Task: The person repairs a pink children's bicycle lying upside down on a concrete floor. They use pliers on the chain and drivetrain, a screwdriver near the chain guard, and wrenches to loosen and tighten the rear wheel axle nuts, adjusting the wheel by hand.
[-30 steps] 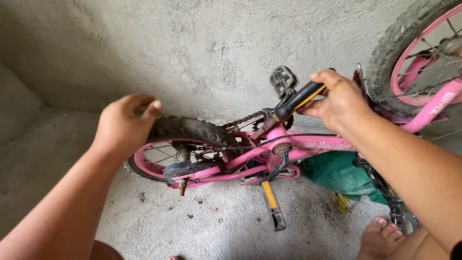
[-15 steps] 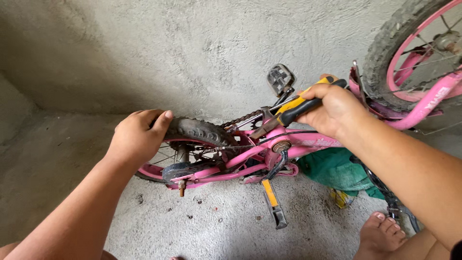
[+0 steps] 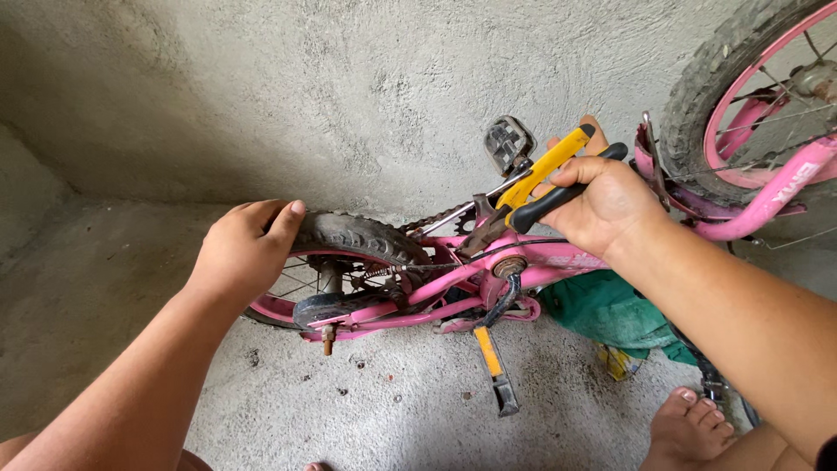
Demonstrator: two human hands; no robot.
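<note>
Left hand point(image 3: 244, 253): laid open-palmed on rear tyre point(image 3: 366, 235), steadying upturned pink bicycle point(image 3: 488, 270) | Right hand point(image 3: 602, 205): at 2 o'clock, closed around yellow-handled pliers point(image 3: 532, 196) aimed at chain area

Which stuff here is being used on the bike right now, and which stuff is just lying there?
In use:
- left hand on the small black rear tyre
- right hand gripping yellow-and-black-handled pliers
- upside-down pink metal child's bicycle frame

Just lying about:
- crumpled green cloth on the concrete floor
- small yellow object beside the cloth, too hidden to identify
</note>
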